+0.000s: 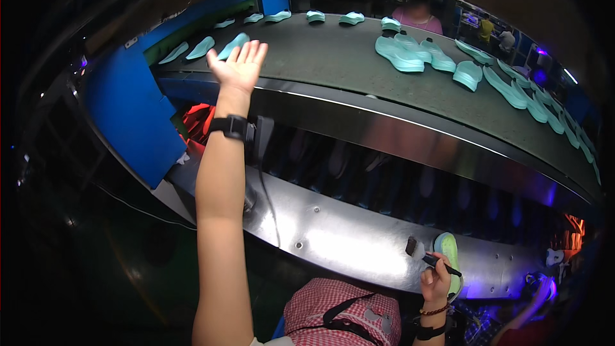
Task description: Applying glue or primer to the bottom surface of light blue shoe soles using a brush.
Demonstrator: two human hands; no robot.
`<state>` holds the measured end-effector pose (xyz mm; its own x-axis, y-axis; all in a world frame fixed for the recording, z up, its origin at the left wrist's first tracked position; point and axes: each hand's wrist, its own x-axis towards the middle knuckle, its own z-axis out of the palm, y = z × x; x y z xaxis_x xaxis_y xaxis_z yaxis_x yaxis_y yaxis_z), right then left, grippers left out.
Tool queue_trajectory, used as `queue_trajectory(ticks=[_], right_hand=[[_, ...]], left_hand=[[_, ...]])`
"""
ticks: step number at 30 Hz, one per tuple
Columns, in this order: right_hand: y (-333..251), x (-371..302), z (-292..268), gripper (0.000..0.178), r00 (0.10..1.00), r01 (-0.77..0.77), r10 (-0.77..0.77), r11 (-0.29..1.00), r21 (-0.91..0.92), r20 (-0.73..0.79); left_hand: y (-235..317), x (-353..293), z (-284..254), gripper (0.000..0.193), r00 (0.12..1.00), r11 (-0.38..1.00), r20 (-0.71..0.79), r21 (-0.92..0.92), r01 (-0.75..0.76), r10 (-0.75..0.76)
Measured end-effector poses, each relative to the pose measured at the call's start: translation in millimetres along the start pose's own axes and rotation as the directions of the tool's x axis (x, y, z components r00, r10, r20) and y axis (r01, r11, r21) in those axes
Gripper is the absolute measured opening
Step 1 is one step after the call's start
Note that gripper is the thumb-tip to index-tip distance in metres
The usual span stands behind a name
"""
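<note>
My left arm stretches far forward, and my left hand (239,72) is held over the near edge of the belt, palm showing and fingers apart, with nothing in it. Just behind its fingers lies a mint-green shoe sole (233,45); I cannot tell whether they touch. At the lower right, my right hand (435,283) grips a brush (452,271) by its dark handle, the bristles pointing left. Beside that hand a yellow-green shoe sole (448,248) with a pale rim rests on the metal ledge, its lower part partly hidden by the hand and brush.
Several mint soles (398,55) lie along the dark conveyor belt (307,57), crowded at the right. A blue panel (128,115) bounds the left end. Below runs a shiny metal ledge (346,237), with a cable (268,202) hanging over it. A person (418,19) is across the belt.
</note>
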<state>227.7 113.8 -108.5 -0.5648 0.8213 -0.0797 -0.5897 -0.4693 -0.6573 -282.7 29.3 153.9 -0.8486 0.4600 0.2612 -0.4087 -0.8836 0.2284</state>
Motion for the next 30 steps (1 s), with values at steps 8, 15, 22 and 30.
queue_trajectory(ticks=[8, 15, 22, 30], right_hand=[[-5.2, -2.0, -22.1, 0.019, 0.996, -0.07, 0.067, 0.996, -0.047, -0.056], [-5.1, -0.4, -19.2, 0.017, 0.996, -0.082, 0.083, 0.996, 0.033, -0.044], [-1.1, -4.3, -31.0, 0.021, 0.985, -0.123, 0.131, 0.989, 0.078, -0.108], [-13.3, -5.4, -42.6, 0.024, 0.997, -0.033, 0.033, 0.999, -0.006, -0.076]], left_hand=[[-110.2, -56.1, 56.5, 0.048, 0.821, -0.097, 0.262, 0.929, -0.356, -0.507], [-187.4, -29.5, 115.0, 0.069, 0.719, -0.534, 0.182, 0.554, -0.638, -0.671], [-267.8, 6.3, 91.2, 0.08, 0.579, -0.502, 0.149, 0.36, -0.787, -0.802], [-237.9, 89.8, 33.1, 0.023, 0.5, -0.416, 0.367, 0.286, -0.863, -0.785]])
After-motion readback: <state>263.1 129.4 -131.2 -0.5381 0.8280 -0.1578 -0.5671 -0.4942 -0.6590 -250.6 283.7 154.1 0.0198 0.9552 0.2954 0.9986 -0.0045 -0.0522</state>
